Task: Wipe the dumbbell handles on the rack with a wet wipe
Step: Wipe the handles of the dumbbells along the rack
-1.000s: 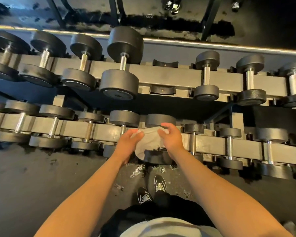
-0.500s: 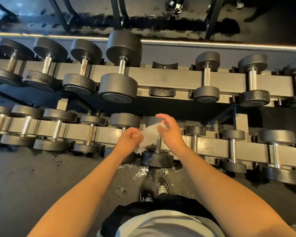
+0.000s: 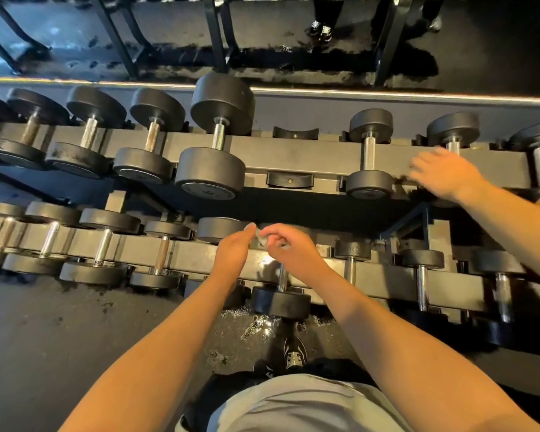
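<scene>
Now both the left hand (image 3: 233,252) and right hand (image 3: 289,249) are pinching a crumpled white wet wipe (image 3: 260,236) above the lower tier of the black steel dumbbell rack (image 3: 293,157), over a chrome dumbbell handle (image 3: 282,277).

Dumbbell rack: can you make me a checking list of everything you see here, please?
Surface: dark floor, with pale specks near the person's shoes.
Job's things: two-tier rack full of dumbbells; wet wipe scrunched small above one lower dumbbell handle.
Clutter: one empty cradle on the upper tier.
Grippers: left hand and right hand both pinch the wipe.
Cables: nothing seen.
Surroundings: another person's hand reaches over the upper tier; black frame legs behind the rack.
</scene>
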Demonstrator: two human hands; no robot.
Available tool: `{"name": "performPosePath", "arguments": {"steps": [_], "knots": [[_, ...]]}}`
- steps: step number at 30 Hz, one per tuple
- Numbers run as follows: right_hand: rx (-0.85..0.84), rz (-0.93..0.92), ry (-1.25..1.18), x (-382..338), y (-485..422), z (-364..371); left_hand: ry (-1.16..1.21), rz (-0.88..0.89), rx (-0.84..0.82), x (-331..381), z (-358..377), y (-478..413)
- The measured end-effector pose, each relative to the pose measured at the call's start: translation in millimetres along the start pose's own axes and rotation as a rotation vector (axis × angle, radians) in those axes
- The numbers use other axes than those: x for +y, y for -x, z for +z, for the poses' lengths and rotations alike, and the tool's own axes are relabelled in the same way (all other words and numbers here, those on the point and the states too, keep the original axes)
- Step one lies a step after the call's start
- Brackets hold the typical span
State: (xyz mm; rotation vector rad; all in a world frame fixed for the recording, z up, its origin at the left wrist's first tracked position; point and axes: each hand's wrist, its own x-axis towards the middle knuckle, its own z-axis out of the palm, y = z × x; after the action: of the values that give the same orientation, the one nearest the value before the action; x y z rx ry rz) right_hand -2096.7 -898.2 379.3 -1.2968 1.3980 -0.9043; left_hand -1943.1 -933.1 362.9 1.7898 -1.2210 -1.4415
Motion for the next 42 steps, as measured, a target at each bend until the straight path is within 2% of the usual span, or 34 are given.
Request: {"name": "performPosePath", "arguments": {"steps": [4, 6, 8, 11, 13, 18, 20, 24, 27, 30, 32, 35, 39, 42], "knots": [[-0.090, 0.085, -0.077, -4.2, 2.2, -1.1, 0.063, 0.011, 0.022, -6.9, 2.9, -0.2], [0.009, 0.155, -0.088, 1.2, -2.1, 1.6, 0.150, 0.003, 0.052, -7.0, 2.6, 0.4], [0.113, 0.303, -0.185, 8.5, -9.4, 4.5, 0.250, -0.022, 0.010, -4.3, 1.7, 2.2], [0.041, 0.525, -0.357, 16.7, -20.4, 10.2, 0.292, -0.038, 0.002, -5.6, -0.1, 3.4], [-0.002, 0.594, -0.412, 21.3, -25.0, 17.8, 0.327, -0.060, -0.011, -7.3, -2.3, 6.1], [0.140, 0.488, -0.395, 26.0, -32.8, 33.7, 0.422, -0.100, -0.074, -15.9, -11.9, 12.5], [0.196, 0.455, -0.440, 24.9, -34.5, 36.4, 0.402, -0.145, -0.016, -20.2, -18.6, 10.8], [0.142, 0.386, -0.377, 21.2, -34.0, 41.9, 0.428, -0.226, 0.045, -31.6, -31.5, 7.1], [0.066, 0.316, -0.278, 18.3, -33.0, 48.2, 0.396, -0.297, -0.026, -41.9, -38.1, 3.9], [0.035, 0.284, -0.211, 16.5, -33.6, 57.8, 0.332, -0.241, 0.039, -50.3, -42.5, 3.2], [0.051, 0.280, -0.168, 16.3, -34.9, 64.2, 0.411, -0.213, 0.110, -51.3, -43.4, 5.7], [0.072, 0.288, -0.153, 17.8, -38.5, 70.8, 0.511, -0.184, 0.126, -52.9, -42.6, 9.4], [0.103, 0.307, -0.188, 16.9, -43.2, 72.0, 0.648, -0.228, 0.207, -59.7, -51.2, 8.9], [0.104, 0.311, -0.194, 13.8, -43.5, 71.8, 0.650, -0.231, 0.168, -59.6, -61.9, 9.9]]}}
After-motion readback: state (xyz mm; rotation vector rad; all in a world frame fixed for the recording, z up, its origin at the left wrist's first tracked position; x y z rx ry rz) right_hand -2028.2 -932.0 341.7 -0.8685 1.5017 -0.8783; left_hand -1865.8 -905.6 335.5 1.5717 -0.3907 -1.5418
